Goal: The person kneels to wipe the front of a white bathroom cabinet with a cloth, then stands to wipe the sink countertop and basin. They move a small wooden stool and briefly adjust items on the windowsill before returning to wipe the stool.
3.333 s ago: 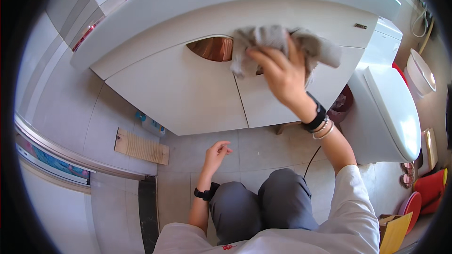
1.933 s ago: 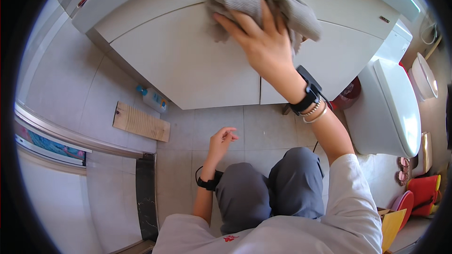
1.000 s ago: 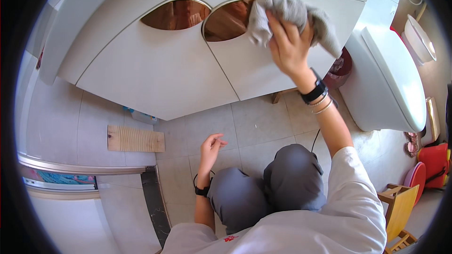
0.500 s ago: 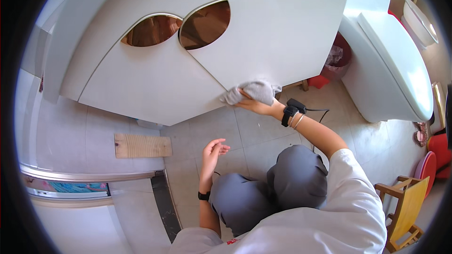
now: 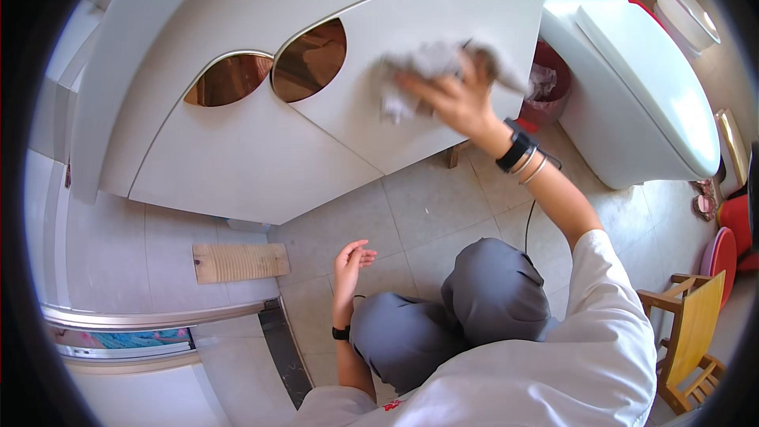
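My right hand (image 5: 462, 103), blurred by motion, presses a crumpled grey cloth (image 5: 433, 59) on the right door (image 5: 466, 8) of a white cabinet. The fingers are spread over the cloth, which bunches up around them. To the left are the cabinet's left door (image 5: 237, 154) and two shiny brown rounded panels, the left panel (image 5: 229, 79) and the right panel (image 5: 311, 61). My left hand (image 5: 346, 265) hovers near my left knee, its fingers loosely bent and apart, holding nothing.
A white toilet (image 5: 640, 87) stands to the right, with a dark red bin (image 5: 553, 99) between it and the cabinet. A wooden chair (image 5: 692, 332) is at the lower right, beside a red basin (image 5: 718, 269). A washboard (image 5: 241, 262) lies at the left.
My right hand has moved the cloth up and slightly right, from the door's lower edge to higher on its face. My left hand stays almost in place. The view has shifted a little.
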Demonstrator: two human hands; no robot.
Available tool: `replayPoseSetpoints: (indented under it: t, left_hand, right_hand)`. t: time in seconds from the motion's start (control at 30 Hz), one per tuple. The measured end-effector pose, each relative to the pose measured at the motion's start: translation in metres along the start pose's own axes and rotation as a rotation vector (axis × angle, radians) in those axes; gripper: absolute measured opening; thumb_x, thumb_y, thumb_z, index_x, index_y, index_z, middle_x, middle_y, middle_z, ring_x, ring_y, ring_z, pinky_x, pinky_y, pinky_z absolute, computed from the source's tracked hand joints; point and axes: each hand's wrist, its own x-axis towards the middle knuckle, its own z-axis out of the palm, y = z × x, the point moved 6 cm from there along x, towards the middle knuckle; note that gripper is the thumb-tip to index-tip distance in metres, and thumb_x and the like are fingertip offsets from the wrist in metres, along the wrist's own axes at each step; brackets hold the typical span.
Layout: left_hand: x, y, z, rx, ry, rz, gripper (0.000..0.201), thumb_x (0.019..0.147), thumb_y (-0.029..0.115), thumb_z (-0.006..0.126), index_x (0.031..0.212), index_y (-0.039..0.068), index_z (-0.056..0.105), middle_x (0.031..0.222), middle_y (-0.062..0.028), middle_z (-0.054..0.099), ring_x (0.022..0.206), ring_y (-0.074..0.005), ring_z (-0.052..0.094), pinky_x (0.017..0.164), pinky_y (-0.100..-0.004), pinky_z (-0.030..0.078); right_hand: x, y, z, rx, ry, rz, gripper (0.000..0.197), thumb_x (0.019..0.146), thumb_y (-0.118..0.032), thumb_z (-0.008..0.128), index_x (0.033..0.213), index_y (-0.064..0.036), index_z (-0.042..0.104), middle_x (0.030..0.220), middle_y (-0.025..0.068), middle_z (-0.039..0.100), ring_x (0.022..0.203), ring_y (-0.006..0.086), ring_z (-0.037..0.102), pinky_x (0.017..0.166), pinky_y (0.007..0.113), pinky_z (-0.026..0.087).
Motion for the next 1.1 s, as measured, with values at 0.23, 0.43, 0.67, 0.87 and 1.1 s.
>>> replayPoseSetpoints:
  t: [0.23,0.43,0.67,0.87,1.1]
  left_hand:
    - [0.009,-0.011,0.0,0.014,0.009,-0.053,0.027,0.097,0.013,0.043,0.114,-0.002,0.057,0.092,-0.0127,0.067,0.082,-0.0143,0.062,0.075,-0.0274,0.051]
    - [0.011,-0.01,0.006,0.032,0.0,-0.051,0.027,0.097,0.015,0.045,0.115,-0.002,0.057,0.092,-0.0122,0.066,0.082,-0.0142,0.062,0.076,-0.0268,0.051]
    - [0.011,-0.007,0.007,0.031,-0.02,-0.052,0.026,0.098,0.014,0.045,0.113,-0.002,0.059,0.09,-0.0129,0.068,0.079,-0.0148,0.064,0.073,-0.0263,0.052]
    - [0.004,-0.011,0.002,0.065,-0.018,-0.068,0.027,0.097,0.013,0.044,0.116,-0.003,0.056,0.093,-0.0129,0.066,0.081,-0.0147,0.062,0.074,-0.0268,0.052]
    - [0.002,-0.006,-0.004,0.037,0.001,-0.047,0.026,0.097,0.013,0.046,0.115,-0.002,0.057,0.091,-0.0126,0.067,0.079,-0.0137,0.063,0.072,-0.0252,0.052]
  right_hand:
    - [0.083,0.075,-0.042,-0.035,0.158,0.393,0.051,0.075,-0.006,0.057,0.124,-0.0189,0.058,0.132,0.0105,0.045,0.12,0.0352,0.038,0.103,0.048,0.026]
    - [-0.005,-0.006,0.019,-0.086,0.099,0.153,0.044,0.073,-0.031,0.06,0.116,-0.0387,0.065,0.099,-0.0014,0.047,0.116,0.0376,0.038,0.098,0.051,0.028]
    - [-0.189,-0.051,0.085,0.946,-0.759,0.636,0.047,0.092,-0.032,0.054,0.138,-0.0277,0.043,0.141,0.0028,0.042,0.137,0.0261,0.029,0.114,0.041,0.021]
    - [-0.223,-0.041,0.08,1.081,-0.986,0.419,0.05,0.094,-0.027,0.053,0.141,-0.0171,0.038,0.146,0.0,0.036,0.135,0.0219,0.035,0.112,0.038,0.029]
    - [-0.128,-0.006,0.018,-0.03,-0.379,-0.098,0.054,0.081,-0.019,0.055,0.133,-0.0325,0.049,0.127,-0.0054,0.051,0.137,0.0263,0.031,0.107,0.045,0.032]
